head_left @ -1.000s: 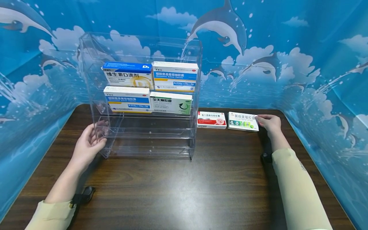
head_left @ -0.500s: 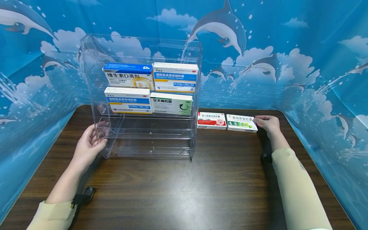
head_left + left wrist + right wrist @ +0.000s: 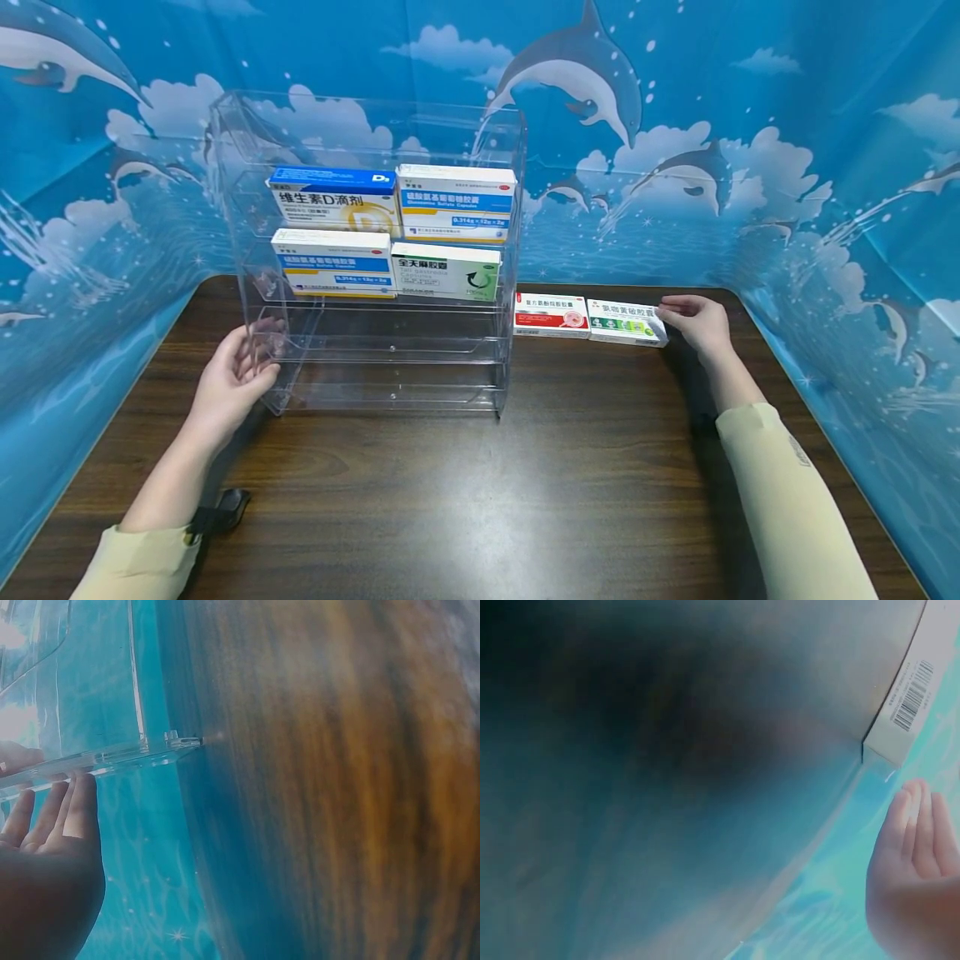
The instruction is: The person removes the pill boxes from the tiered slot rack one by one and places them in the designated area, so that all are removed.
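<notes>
In the head view my left hand [image 3: 232, 375] grips the left side panel of a clear plastic display rack [image 3: 390, 348], thumb in front and fingers behind. The left wrist view shows the fingers against the clear panel [image 3: 112, 755], the thumb on its other side. At the right, my right hand [image 3: 701, 323] has its fingertips at the right end of a white-and-green medicine box [image 3: 622, 323] lying on the table. That box lies end to end with a red-and-white medicine box [image 3: 551, 317]. In the right wrist view the fingers [image 3: 922, 832] are straight beside the box's barcoded end [image 3: 911, 701].
On the rack's upper tiers stand a blue-topped vitamin D box [image 3: 333, 200], two blue-and-white capsule boxes [image 3: 457, 204] and a green-and-white box [image 3: 446, 273]. Blue dolphin-printed curtains [image 3: 637, 150] enclose the dark wooden table [image 3: 450, 492] behind and at the sides.
The white-and-green box has slid left along the table, closing the gap to the red-and-white box, with my right hand following it. My left hand has stayed on the rack.
</notes>
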A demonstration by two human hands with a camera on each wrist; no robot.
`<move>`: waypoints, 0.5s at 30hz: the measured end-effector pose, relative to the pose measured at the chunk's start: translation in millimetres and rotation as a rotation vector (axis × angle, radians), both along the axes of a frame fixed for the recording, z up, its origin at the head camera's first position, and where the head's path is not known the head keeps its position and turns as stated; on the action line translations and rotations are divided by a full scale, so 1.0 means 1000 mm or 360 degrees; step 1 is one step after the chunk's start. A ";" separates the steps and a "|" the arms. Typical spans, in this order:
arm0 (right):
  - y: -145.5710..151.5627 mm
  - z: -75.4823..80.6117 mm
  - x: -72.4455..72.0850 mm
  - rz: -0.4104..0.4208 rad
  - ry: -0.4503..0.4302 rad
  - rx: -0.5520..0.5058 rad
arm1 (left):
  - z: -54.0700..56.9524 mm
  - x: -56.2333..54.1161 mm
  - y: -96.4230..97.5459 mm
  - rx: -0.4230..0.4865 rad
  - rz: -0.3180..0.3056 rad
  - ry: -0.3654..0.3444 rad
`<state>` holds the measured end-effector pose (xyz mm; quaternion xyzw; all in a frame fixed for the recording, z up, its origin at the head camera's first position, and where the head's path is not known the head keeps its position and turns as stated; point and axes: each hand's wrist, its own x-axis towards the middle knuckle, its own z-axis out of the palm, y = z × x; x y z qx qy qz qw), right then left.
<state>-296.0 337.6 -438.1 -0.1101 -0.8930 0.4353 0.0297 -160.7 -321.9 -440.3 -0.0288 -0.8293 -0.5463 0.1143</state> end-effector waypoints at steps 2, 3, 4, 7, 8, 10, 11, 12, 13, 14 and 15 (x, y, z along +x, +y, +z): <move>0.000 0.000 0.003 0.0106 0.0035 0.0062 | 0.000 0.000 0.000 0.0015 -0.0007 0.0008; 0.000 0.000 0.004 0.0157 0.0045 0.0086 | 0.000 0.000 0.001 0.0027 -0.0012 0.0014; 0.000 0.000 0.005 0.0205 0.0049 0.0117 | 0.000 0.000 0.001 0.0038 -0.0016 0.0021; 0.001 0.000 0.007 0.0326 0.0041 0.0180 | 0.000 0.001 0.001 0.0103 -0.0029 0.0027; 0.002 0.000 0.008 0.0358 0.0037 0.0193 | 0.000 0.000 0.001 0.0120 -0.0032 0.0029; 0.003 0.000 0.008 0.0409 0.0030 0.0239 | -0.001 0.000 0.001 0.0162 -0.0038 0.0031; 0.004 -0.001 0.008 0.0433 0.0027 0.0268 | -0.001 0.000 0.001 0.0185 -0.0041 0.0028; 0.004 -0.001 0.008 0.0456 0.0025 0.0299 | -0.001 -0.001 0.001 0.0197 -0.0042 0.0024; 0.005 -0.002 0.008 0.0479 0.0022 0.0334 | -0.002 -0.001 0.000 0.0198 -0.0040 0.0019; 0.005 -0.003 0.008 0.0499 0.0019 0.0379 | -0.002 -0.001 0.000 0.0180 -0.0034 0.0014; 0.006 -0.004 0.007 0.0520 0.0016 0.0427 | -0.002 -0.001 0.000 0.0170 -0.0029 0.0008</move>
